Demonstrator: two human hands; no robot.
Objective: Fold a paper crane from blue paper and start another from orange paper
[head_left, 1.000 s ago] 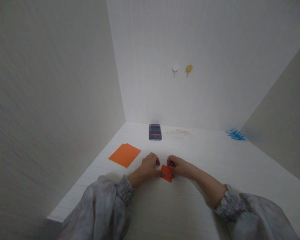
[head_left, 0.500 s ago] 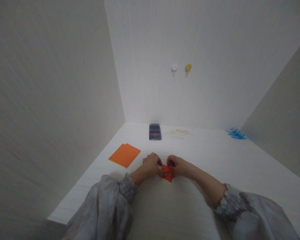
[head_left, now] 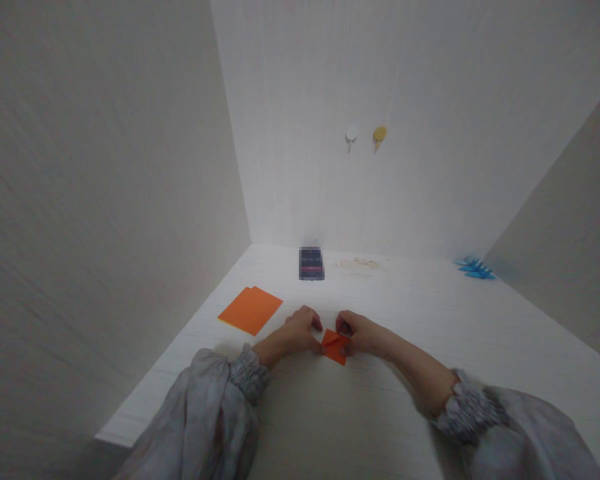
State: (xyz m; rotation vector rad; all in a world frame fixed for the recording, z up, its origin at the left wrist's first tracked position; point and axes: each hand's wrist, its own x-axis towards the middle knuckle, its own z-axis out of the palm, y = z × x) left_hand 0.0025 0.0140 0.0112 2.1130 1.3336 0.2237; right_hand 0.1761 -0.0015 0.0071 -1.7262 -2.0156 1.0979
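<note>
A small folded piece of orange origami paper (head_left: 335,348) lies on the white table between my hands, with a creased flap across its upper part. My right hand (head_left: 356,332) grips its right edge, thumb on the paper and the other fingers curled above. On the opposite side is my left hand (head_left: 303,331), its thumb tip at the paper's left corner. A gap shows between that thumb and the bent fingers, which are off the paper.
Left of my hands lies a stack of orange paper sheets (head_left: 250,311). A dark, pixelated object (head_left: 311,264) sits near the back wall. Blue folded paper pieces (head_left: 475,267) stand at the far right. Two hooks, one white (head_left: 351,135) and one yellow (head_left: 379,135), hang on the wall.
My left hand has drawn slightly left, off the folded paper's flap, uncovering more of the paper. My right hand stays at the right edge.
</note>
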